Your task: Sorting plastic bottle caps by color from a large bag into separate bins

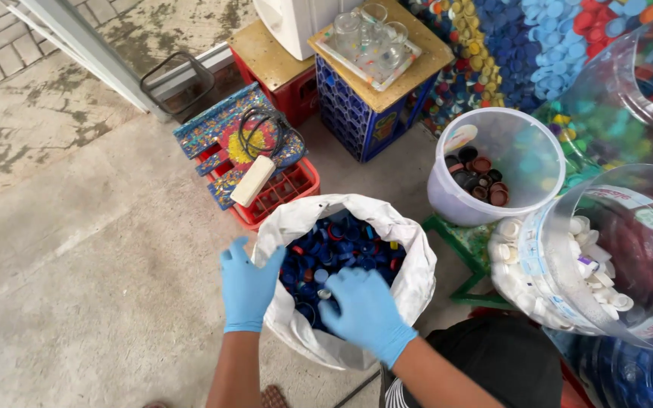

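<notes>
Matt blue rubbery gloves on each hand (247, 287), woven white sack (410, 279), glossy plastic caps (341, 245), rough concrete floor (77, 264)

An open white sack (417, 276) stands on the floor, full of mostly blue bottle caps (334, 249).
</notes>
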